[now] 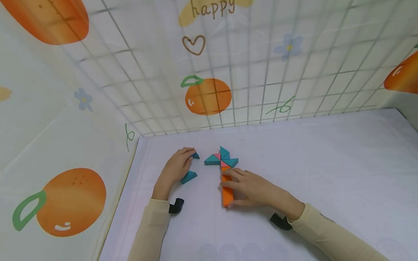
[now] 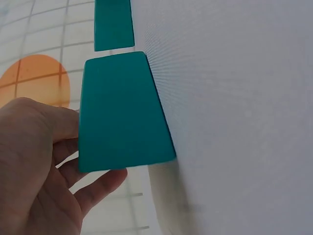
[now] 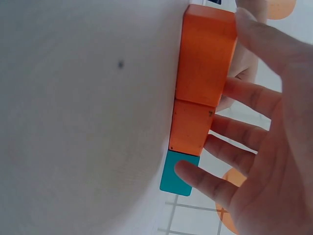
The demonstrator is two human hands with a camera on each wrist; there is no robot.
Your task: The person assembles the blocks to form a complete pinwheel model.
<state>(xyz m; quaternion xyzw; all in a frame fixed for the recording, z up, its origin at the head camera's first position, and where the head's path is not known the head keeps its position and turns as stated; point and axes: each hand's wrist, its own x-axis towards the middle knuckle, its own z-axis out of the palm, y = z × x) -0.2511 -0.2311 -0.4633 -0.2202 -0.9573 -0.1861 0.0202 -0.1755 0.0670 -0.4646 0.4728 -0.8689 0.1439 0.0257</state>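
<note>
My left hand (image 1: 176, 166) pinches a dark blue triangular block (image 1: 196, 156) between its fingers and thumb. Close beside that hand lies a teal block (image 1: 188, 177) with a slanted end, large in the left wrist view. My right hand (image 1: 253, 186) lies over a row of orange blocks (image 1: 227, 197). Its fingers reach across the row's top to the left edge, while the thumb meets the near end. Beyond the row, several teal blocks (image 1: 212, 160) and pink pieces (image 1: 223, 164) form a pinwheel shape.
A white table surface (image 1: 294, 163) lies under everything. Behind it rises a wire grid wall (image 1: 248, 90) covered by a sheet printed with oranges. Black wrist mounts (image 1: 177, 206) stick out by both sleeves.
</note>
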